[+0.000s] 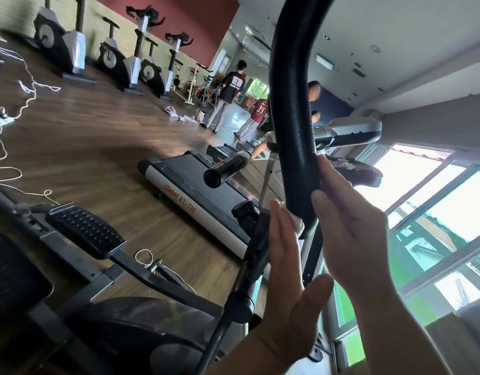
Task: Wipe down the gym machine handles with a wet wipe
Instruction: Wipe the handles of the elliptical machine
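A long curved handle (293, 109) with black foam padding runs from the top of the view down to the middle. My left hand (287, 277) holds a white wet wipe (298, 224) with flat fingers against the left side of the handle's lower end; only a small corner of the wipe shows. From the right, my right hand (349, 228) wraps the same lower end, its thumb lying across the foam. A second, short black handle (224, 171) sticks out to the left, untouched.
The machine's ribbed pedal (84, 231) and frame lie lower left, with its console (349, 131) behind the handle. A treadmill (195, 190) stands beyond. Exercise bikes (117, 58) line the far wall, white cords (25, 87) trail on the floor, and people (228, 98) stand at the back. Windows (436, 212) fill the right.
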`<act>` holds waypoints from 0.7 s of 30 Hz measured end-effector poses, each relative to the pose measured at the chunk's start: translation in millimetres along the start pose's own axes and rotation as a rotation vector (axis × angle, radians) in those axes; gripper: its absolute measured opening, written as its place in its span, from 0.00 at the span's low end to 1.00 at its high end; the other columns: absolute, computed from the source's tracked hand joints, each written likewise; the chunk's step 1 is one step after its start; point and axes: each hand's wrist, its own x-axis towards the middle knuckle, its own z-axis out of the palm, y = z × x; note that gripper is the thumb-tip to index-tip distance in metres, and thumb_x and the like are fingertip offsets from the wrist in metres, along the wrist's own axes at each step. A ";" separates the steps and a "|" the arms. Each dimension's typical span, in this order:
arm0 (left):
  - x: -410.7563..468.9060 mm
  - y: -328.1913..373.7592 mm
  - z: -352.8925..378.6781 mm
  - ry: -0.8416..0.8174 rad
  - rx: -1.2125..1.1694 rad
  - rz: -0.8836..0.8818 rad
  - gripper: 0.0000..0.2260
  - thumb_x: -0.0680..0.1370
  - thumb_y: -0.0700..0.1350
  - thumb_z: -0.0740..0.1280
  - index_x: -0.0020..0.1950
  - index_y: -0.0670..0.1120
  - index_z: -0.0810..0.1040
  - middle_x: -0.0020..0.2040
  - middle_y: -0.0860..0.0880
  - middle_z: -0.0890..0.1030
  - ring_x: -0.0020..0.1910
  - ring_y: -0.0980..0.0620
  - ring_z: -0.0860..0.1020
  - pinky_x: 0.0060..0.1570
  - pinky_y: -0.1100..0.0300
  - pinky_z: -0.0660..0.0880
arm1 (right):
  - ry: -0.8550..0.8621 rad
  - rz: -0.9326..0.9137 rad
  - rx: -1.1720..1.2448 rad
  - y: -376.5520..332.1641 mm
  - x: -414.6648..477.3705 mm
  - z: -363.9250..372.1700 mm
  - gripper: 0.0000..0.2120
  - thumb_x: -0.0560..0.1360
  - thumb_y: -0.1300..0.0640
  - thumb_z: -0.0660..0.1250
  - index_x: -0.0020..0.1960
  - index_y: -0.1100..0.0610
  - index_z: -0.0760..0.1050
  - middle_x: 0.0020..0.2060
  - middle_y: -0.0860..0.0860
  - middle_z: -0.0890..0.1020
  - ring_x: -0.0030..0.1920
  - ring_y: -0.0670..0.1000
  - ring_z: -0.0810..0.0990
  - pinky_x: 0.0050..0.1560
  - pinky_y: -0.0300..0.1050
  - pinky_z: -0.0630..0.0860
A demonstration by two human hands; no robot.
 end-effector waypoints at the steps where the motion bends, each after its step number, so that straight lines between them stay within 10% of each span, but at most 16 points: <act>1: 4.7 2.6 0.3 0.012 0.012 0.003 0.44 0.82 0.71 0.53 0.86 0.44 0.41 0.88 0.55 0.38 0.88 0.51 0.41 0.85 0.38 0.48 | 0.004 0.004 -0.001 0.6 -0.3 0.1 0.24 0.82 0.67 0.63 0.77 0.55 0.72 0.54 0.33 0.84 0.47 0.30 0.82 0.49 0.21 0.72; 16: -3.2 0.5 6.2 0.019 0.059 0.040 0.39 0.85 0.67 0.50 0.86 0.43 0.43 0.88 0.51 0.38 0.88 0.52 0.43 0.85 0.57 0.48 | -0.001 0.029 -0.035 4.7 -0.4 -0.7 0.23 0.83 0.66 0.62 0.77 0.53 0.71 0.52 0.18 0.79 0.52 0.27 0.81 0.53 0.21 0.72; 21: 22.3 11.0 0.9 0.037 -0.003 -0.001 0.40 0.83 0.59 0.58 0.86 0.42 0.43 0.88 0.51 0.42 0.88 0.53 0.45 0.86 0.49 0.50 | 0.006 0.028 -0.058 3.3 -2.4 -0.7 0.24 0.83 0.67 0.62 0.77 0.53 0.71 0.48 0.28 0.84 0.36 0.37 0.81 0.39 0.24 0.71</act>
